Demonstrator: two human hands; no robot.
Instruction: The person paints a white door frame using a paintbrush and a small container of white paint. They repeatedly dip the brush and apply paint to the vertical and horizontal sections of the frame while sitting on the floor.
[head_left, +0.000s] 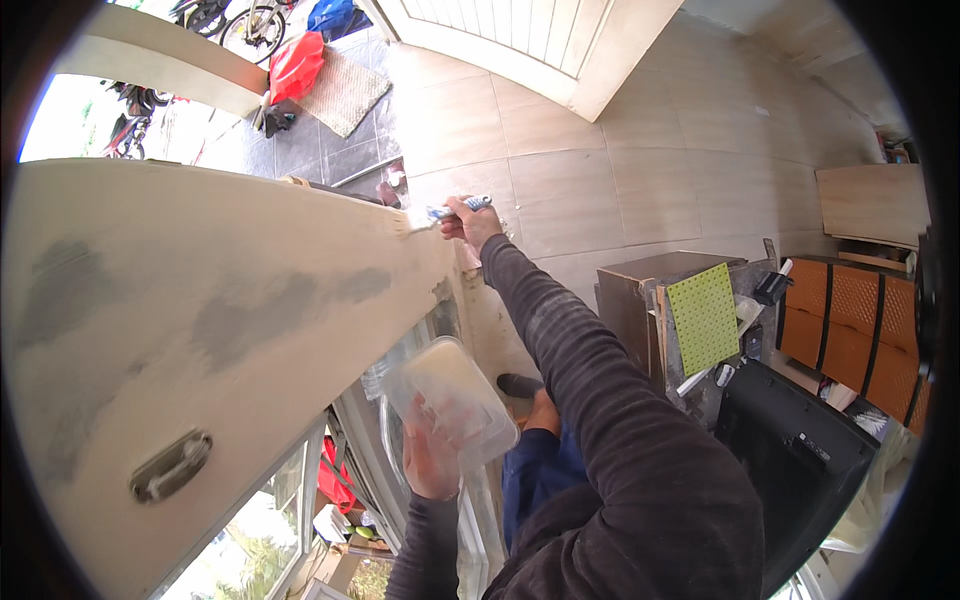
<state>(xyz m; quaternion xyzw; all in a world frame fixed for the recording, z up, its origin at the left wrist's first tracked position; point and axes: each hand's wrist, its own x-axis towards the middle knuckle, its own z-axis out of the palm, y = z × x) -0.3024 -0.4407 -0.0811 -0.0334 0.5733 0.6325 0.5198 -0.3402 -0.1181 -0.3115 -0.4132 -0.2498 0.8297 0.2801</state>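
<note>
Cream panel (200, 330) with grey patches | right hand (470, 222) clenches a blue-handled brush (445, 211), bristles at the panel's far top corner | left hand (432, 455) grips a clear plastic tub (452, 398) just below the panel's edge, kept close for reloading.
</note>
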